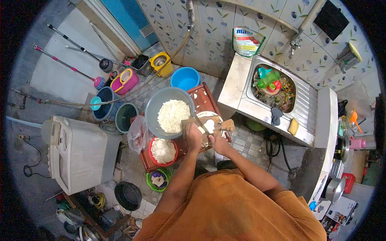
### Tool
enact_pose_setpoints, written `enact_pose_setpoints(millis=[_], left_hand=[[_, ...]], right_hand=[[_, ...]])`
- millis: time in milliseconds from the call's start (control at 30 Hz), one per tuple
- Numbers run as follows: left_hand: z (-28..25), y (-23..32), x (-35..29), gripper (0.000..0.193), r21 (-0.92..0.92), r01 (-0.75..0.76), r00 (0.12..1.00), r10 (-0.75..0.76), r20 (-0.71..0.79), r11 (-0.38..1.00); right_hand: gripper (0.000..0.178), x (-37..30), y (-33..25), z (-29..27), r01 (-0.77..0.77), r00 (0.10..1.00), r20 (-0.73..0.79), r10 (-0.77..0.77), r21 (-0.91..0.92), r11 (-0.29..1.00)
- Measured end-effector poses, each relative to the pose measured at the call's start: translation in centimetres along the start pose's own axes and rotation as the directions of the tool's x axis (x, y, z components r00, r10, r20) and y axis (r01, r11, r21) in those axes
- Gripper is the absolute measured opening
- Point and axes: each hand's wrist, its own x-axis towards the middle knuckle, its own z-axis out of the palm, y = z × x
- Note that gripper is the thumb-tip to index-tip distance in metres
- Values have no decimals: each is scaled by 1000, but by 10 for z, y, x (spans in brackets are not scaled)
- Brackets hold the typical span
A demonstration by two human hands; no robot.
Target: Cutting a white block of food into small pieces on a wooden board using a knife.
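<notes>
My left hand [194,135] presses down on a pale white piece of food [208,125] lying on a wooden cutting board [222,123]. My right hand [216,141] grips a knife [202,125] whose blade slants up over the board beside the left hand. Just left of the board stands a large grey-blue bowl [155,107] filled with chopped white pieces. Below that bowl, a red bowl [163,151] holds whole white pieces. All of it rests on a low reddish-brown wooden stand [205,98].
A clear plastic bag [138,134] hangs left of the bowls. A green bowl [157,179] sits on the floor below. Buckets [185,78] and mops stand at the back. A white washing machine [78,154] is on the left, a steel sink [276,90] full of dishes on the right.
</notes>
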Motion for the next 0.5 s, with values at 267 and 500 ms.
enact_pose_setpoints(millis=[267,500], left_hand=[[4,-6,-2,5,103,-15,994,26,-110,995],[-8,-18,21,16,37,144,977,-148,153,989]], right_hand=[[42,-30,-7,-29,-21,979,203,22,-7,1000],[47,-55,14,-17,-97,960,251,119,-98,990]])
